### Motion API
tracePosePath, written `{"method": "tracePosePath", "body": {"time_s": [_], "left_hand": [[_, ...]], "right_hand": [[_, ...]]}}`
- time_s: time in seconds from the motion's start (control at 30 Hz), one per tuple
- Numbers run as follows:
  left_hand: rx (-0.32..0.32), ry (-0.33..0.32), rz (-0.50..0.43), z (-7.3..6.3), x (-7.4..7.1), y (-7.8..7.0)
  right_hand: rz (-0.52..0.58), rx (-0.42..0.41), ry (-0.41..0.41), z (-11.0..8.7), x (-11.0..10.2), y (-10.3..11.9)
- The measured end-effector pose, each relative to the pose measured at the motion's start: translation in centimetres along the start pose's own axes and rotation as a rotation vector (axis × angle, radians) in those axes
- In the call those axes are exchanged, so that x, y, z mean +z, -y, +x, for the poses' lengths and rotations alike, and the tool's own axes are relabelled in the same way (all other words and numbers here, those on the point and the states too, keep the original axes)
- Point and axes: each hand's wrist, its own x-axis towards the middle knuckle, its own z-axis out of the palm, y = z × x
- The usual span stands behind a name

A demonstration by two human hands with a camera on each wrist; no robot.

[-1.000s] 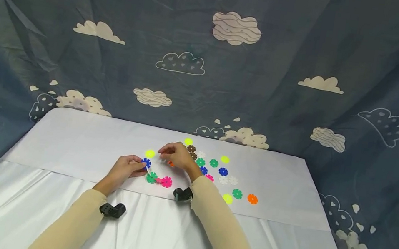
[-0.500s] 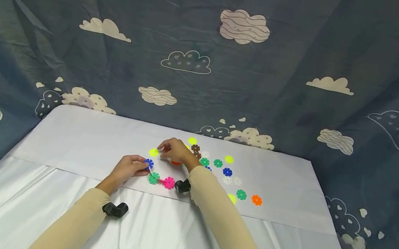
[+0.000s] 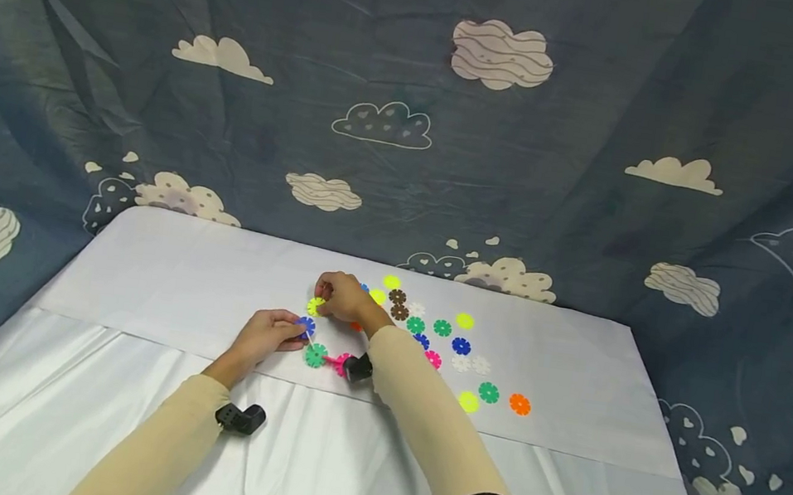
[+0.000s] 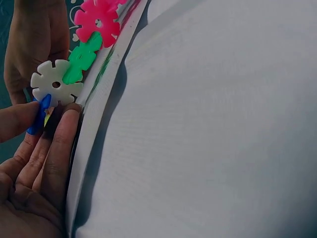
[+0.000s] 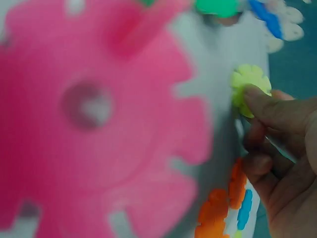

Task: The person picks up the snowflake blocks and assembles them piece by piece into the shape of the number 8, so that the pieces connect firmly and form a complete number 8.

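Observation:
In the head view my left hand pinches a blue notched disc between thumb and fingers. That disc slots into a white notched disc, seen in the left wrist view. From the white one the joined chain runs on to a green disc and pink discs. My right hand is just beyond the blue disc and pinches a yellow notched disc by its edge. The yellow and blue discs are close but look apart. The right wrist camera partly covers the pink end in the head view.
Loose notched discs lie to the right on the white table, among them brown, green, blue, and orange. A dark cloud-print cloth hangs behind the table.
My right hand has come to the yellow disc, and its fingers now pinch it. The left hand keeps hold of the blue disc. The head view has shifted slightly.

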Motion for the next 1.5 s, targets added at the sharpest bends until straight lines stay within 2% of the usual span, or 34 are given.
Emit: {"method": "tracePosePath", "body": {"time_s": [0.17,0.23,0.3,0.67,0.77,1.03,1.17,1.5], "left_hand": [[0.003,-0.017,0.015,0.1,0.2,0.0],[0.003,-0.03,0.023,0.1,0.3,-0.1],[0.01,-0.038,0.027,0.0,0.3,-0.2],[0.017,-0.053,0.028,-0.1,0.6,-0.1],[0.014,-0.069,0.027,-0.2,0.7,-0.2],[0.004,-0.094,-0.01,-0.5,0.8,-0.3],[-0.005,-0.112,-0.015,-0.6,1.0,-0.4],[-0.012,-0.14,-0.006,-0.9,1.1,-0.6]], "right_hand": [[0.478,-0.021,0.002,-1.0,-0.5,-0.8],[0.594,-0.029,0.018,-1.3,-0.6,-0.9],[0.639,-0.033,0.036,-1.5,-0.5,-0.9],[0.624,-0.095,0.104,-2.0,0.4,-0.9],[0.605,-0.094,0.081,-2.1,0.7,-0.8],[0.505,-0.033,-0.043,-2.7,1.0,-0.3],[0.472,-0.04,-0.086,-2.8,1.1,-0.3],[0.357,-0.083,-0.087,-2.8,0.8,0.0]]}}
